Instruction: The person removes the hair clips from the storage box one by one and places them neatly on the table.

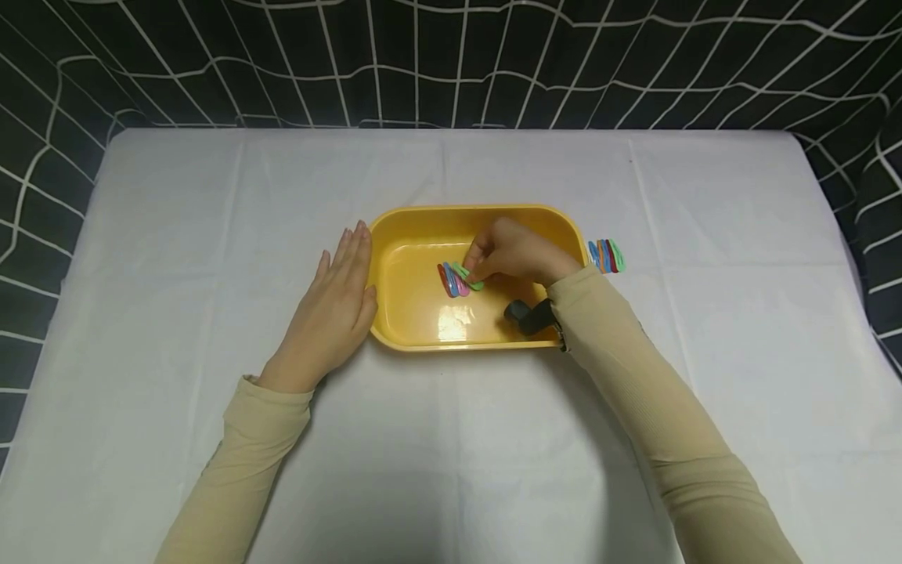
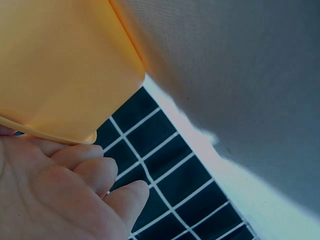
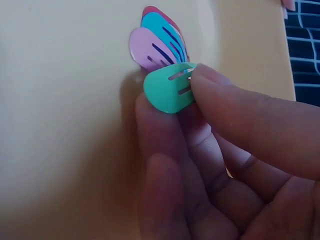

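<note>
Against the left end of the yellow tray (image 1: 403, 301), the left hand (image 1: 327, 313) rests with fingers extended. Inside, the right hand (image 1: 514, 252) pinches a green clip (image 3: 162, 92) beside red, blue and pink clips (image 1: 452, 280); white netting (image 1: 459, 77) hangs beyond.

Extends the left arm (image 1: 236, 462) from seven o'clock and the right arm (image 1: 676, 439) from five, both sleeved to the wrist. Holds the left grip (image 1: 330, 309) at nine o'clock in the head view, back upward, pointing toward one with nearly straight left fingers (image 1: 357, 251) and the left thumb (image 1: 367, 307) slightly apart. Points the right grip (image 1: 517, 254) toward nine o'clock, pinching with the right thumb (image 3: 255, 117) against curled right fingers (image 3: 159, 135).
</note>
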Demonstrator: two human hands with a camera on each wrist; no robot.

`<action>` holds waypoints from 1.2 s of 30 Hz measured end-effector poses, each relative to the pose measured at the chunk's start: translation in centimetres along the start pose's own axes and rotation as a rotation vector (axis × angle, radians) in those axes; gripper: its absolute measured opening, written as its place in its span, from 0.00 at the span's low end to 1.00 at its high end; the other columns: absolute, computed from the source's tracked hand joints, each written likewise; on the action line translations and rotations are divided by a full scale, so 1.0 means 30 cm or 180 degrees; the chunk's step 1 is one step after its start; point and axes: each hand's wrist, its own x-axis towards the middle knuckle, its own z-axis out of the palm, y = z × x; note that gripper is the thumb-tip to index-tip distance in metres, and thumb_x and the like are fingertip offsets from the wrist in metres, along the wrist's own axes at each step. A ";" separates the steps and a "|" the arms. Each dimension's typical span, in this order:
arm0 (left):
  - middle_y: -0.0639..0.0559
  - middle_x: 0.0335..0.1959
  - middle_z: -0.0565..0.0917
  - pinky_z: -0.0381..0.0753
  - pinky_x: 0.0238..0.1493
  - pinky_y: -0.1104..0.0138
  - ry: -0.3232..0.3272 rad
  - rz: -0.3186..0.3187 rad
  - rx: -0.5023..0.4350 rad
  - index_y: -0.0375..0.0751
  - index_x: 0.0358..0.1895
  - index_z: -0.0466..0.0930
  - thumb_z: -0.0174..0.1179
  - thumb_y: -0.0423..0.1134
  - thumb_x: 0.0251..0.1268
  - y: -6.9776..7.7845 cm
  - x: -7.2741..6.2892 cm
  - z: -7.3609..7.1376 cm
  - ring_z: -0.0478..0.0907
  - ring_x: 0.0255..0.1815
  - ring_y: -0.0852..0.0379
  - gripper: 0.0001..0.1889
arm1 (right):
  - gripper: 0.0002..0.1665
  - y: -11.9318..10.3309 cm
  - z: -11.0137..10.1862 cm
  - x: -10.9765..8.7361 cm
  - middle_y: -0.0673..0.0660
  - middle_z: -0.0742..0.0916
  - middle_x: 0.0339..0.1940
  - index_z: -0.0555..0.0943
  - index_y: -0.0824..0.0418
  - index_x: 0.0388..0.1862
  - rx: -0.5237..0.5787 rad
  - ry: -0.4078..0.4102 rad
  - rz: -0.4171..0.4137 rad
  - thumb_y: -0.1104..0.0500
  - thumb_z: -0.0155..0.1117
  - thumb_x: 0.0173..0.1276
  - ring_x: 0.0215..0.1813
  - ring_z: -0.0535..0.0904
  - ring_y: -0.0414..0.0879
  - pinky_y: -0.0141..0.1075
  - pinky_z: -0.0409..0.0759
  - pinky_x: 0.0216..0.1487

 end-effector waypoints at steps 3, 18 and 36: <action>0.39 0.75 0.45 0.42 0.71 0.49 -0.0014 -0.0006 0.0004 0.27 0.73 0.42 0.38 0.39 0.71 0.000 0.000 0.000 0.41 0.75 0.45 0.32 | 0.07 0.001 -0.005 0.000 0.50 0.82 0.21 0.84 0.72 0.34 0.0013 0.0020 -0.0012 0.70 0.67 0.55 0.27 0.70 0.42 0.29 0.68 0.31; 0.40 0.75 0.44 0.42 0.71 0.50 -0.0072 -0.0021 0.0017 0.27 0.73 0.41 0.37 0.39 0.72 -0.003 0.004 -0.003 0.39 0.75 0.46 0.32 | 0.07 -0.010 -0.039 -0.053 0.52 0.85 0.23 0.83 0.73 0.34 0.0626 0.0099 -0.0022 0.70 0.66 0.57 0.26 0.78 0.41 0.31 0.79 0.33; 0.39 0.75 0.45 0.42 0.71 0.50 -0.0045 -0.0039 -0.0015 0.27 0.73 0.42 0.39 0.38 0.71 0.001 0.000 -0.004 0.40 0.75 0.46 0.32 | 0.08 0.012 -0.052 -0.149 0.52 0.87 0.26 0.82 0.73 0.36 0.0986 0.0260 -0.0243 0.69 0.66 0.59 0.33 0.81 0.45 0.37 0.81 0.42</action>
